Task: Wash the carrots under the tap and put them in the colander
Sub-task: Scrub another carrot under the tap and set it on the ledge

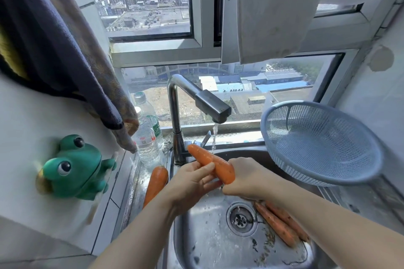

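Note:
An orange carrot (211, 164) is held slanted over the steel sink (209, 247), right under the thin stream from the tap (213, 106). My right hand (244, 178) grips its thick lower end. My left hand (192, 178) holds its middle with the thumb across it. Another carrot (155, 183) lies on the sink's left ledge. Two more carrots (282, 223) lie in the basin to the right of the drain, partly under my right forearm. The blue plastic colander (319, 142) stands tilted at the sink's right, with nothing in it.
Two clear plastic water bottles (147, 135) stand left of the tap by the window. A green frog holder (76, 168) is stuck on the left wall. Dark cloths (65, 50) hang at upper left, and a white cloth (275, 11) hangs over the window.

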### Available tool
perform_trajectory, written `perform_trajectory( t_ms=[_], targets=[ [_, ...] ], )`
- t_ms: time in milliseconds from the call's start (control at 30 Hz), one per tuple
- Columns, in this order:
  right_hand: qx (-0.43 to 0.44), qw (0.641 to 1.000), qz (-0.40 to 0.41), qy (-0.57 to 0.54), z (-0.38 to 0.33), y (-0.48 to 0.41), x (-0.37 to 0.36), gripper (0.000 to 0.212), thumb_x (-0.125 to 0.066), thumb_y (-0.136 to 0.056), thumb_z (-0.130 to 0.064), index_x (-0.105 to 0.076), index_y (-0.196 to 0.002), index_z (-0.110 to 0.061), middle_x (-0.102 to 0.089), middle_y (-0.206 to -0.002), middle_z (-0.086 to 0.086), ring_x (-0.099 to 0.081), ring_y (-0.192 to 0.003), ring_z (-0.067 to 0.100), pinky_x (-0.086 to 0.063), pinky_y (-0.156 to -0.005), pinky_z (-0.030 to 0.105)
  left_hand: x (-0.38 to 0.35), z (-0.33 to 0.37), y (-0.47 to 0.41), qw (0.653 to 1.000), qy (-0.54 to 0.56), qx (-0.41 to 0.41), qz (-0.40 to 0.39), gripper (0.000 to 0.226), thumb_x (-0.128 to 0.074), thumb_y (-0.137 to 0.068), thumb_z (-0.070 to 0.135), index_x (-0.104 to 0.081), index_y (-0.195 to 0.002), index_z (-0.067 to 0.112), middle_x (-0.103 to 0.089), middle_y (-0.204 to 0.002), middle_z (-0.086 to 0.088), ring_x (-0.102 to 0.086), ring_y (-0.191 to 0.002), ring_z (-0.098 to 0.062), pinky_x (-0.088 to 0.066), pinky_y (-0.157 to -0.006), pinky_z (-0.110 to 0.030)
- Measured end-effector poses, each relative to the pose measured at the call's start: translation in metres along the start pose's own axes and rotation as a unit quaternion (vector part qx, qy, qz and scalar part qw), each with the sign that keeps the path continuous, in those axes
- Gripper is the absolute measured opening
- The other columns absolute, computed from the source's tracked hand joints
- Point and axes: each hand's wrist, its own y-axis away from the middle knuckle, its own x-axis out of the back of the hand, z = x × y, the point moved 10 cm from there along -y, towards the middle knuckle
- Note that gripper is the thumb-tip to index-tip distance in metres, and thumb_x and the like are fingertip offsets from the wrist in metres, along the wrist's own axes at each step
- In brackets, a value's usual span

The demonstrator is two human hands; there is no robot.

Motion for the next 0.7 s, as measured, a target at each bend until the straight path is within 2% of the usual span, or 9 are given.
perform_trajectory(
  t_ms=[67, 133, 233, 333, 400, 533, 633, 700],
  targets=[
    [0.012, 1.0, 0.001, -0.007, -0.0023, -0.0001, -0.0004, 0.024, -0.068, -0.072, -0.023, -0.061, -0.085, -0.003, -0.068, -0.083, 0.014, -0.066, -0.079, 0.029, -0.052, -0.066, 0.037, -0.0002, 0.0016, 0.0011, 1.0, -0.004, -0.009, 0.0, 0.028, -0.054, -0.091, 0.011, -0.056, -0.115, -0.003, -0.072, -0.106, -0.015, -0.07, -0.096, -0.021, -0.057, -0.076, -0.029],
    [0.01, 1.0, 0.017, 0.002, -0.002, -0.0001, -0.001, 0.02, -0.066, -0.07, -0.026, -0.058, -0.079, -0.01, -0.066, -0.076, 0.007, -0.064, -0.07, 0.023, -0.052, -0.063, 0.033, 0.0028, 0.0007, -0.0027, 0.999, -0.018, -0.016, 0.039, 0.027, -0.058, -0.089, 0.013, -0.058, -0.11, -0.003, -0.074, -0.096, -0.011, -0.071, -0.088, -0.018, -0.057, -0.074, -0.03],
    [0.003, 0.999, 0.036, 0.03, 0.0017, -0.0013, -0.0018, 0.019, -0.064, -0.067, -0.028, -0.054, -0.078, -0.017, -0.064, -0.075, 0.001, -0.064, -0.07, 0.019, -0.055, -0.065, 0.034, 0.008, -0.0019, -0.0083, 0.995, -0.035, -0.012, 0.088, 0.03, -0.059, -0.092, 0.017, -0.058, -0.111, -0.006, -0.072, -0.101, -0.018, -0.07, -0.095, -0.024, -0.056, -0.079, -0.035],
    [0.007, 0.999, 0.029, 0.022, 0.0035, -0.0007, 0.0008, 0.021, -0.066, -0.069, -0.027, -0.057, -0.082, -0.013, -0.066, -0.078, 0.004, -0.065, -0.074, 0.02, -0.053, -0.066, 0.033, 0.0045, -0.0022, -0.0055, 0.999, 0.003, 0.002, 0.037, 0.036, -0.06, -0.086, 0.013, -0.057, -0.115, -0.008, -0.069, -0.11, -0.023, -0.067, -0.104, -0.029, -0.055, -0.087, -0.038],
    [0.017, 0.999, 0.028, 0.013, 0.0017, -0.0004, 0.0017, 0.021, -0.067, -0.07, -0.024, -0.06, -0.083, -0.009, -0.067, -0.079, 0.006, -0.065, -0.074, 0.021, -0.052, -0.064, 0.032, 0.0034, -0.0007, -0.0032, 1.0, 0.012, -0.001, 0.015, 0.036, -0.06, -0.084, 0.013, -0.057, -0.115, -0.006, -0.069, -0.112, -0.021, -0.067, -0.103, -0.028, -0.056, -0.084, -0.035],
    [0.017, 0.999, 0.043, 0.027, 0.0017, -0.002, -0.0022, 0.02, -0.063, -0.066, -0.028, -0.055, -0.08, -0.016, -0.064, -0.074, 0.002, -0.064, -0.07, 0.019, -0.056, -0.065, 0.035, 0.0075, -0.0043, -0.0077, 0.997, -0.024, -0.006, 0.079, 0.036, -0.06, -0.091, 0.017, -0.056, -0.116, -0.009, -0.074, -0.087, -0.012, -0.071, -0.083, -0.02, -0.056, -0.079, -0.035],
    [0.014, 0.999, 0.032, 0.026, 0.004, -0.003, -0.0014, 0.02, -0.064, -0.068, -0.027, -0.055, -0.081, -0.015, -0.064, -0.076, 0.001, -0.064, -0.071, 0.019, -0.054, -0.066, 0.035, 0.0047, -0.0018, -0.0058, 0.999, 0.0, 0.005, 0.041, 0.04, -0.064, -0.083, 0.019, -0.058, -0.113, -0.007, -0.07, -0.106, -0.019, -0.069, -0.099, -0.025, -0.056, -0.081, -0.034],
    [0.021, 0.999, 0.03, 0.018, 0.0009, -0.0031, 0.0024, 0.016, -0.066, -0.07, -0.024, -0.055, -0.077, -0.015, -0.064, -0.076, 0.003, -0.064, -0.073, 0.021, -0.053, -0.064, 0.033, 0.0031, 0.0035, -0.002, 1.0, 0.007, -0.003, 0.009, 0.034, -0.061, -0.083, 0.014, -0.059, -0.111, -0.005, -0.07, -0.11, -0.019, -0.068, -0.101, -0.024, -0.056, -0.081, -0.032]
  ],
)
